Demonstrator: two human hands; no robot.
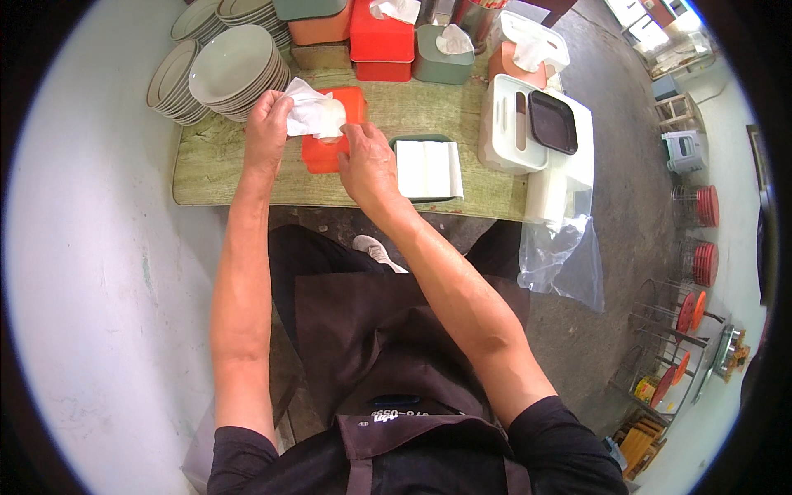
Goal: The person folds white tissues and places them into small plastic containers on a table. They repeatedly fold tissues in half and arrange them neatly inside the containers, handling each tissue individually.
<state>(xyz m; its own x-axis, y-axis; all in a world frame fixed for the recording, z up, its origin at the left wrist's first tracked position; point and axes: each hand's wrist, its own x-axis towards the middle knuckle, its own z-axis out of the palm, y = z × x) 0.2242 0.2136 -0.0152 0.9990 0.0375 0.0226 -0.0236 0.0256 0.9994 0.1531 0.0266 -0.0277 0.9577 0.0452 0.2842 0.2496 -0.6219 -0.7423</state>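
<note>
My left hand (266, 130) pinches the left side of a crumpled white paper tissue (303, 111) between thumb and fingers. That tissue stands up over the lid of an orange-red tissue box (320, 157) on the table. My right hand (371, 162) is at the box's right side, its index fingertip against the tissue's lower right corner and its thumb lower down by the lid. Whether the right fingers grip the paper is unclear. Just right of that hand, a stack of folded white tissues (427, 168) sits in a dark green box base (421, 138) without a lid.
Stacked bowls (232, 65) and plates (170, 80) stand back left. Behind are a red tissue box (382, 46) and a grey-green one (442, 65). On the right, a white box (501, 148) carries a dark lid (552, 122); a plastic bag (560, 260) hangs over the table edge (470, 214).
</note>
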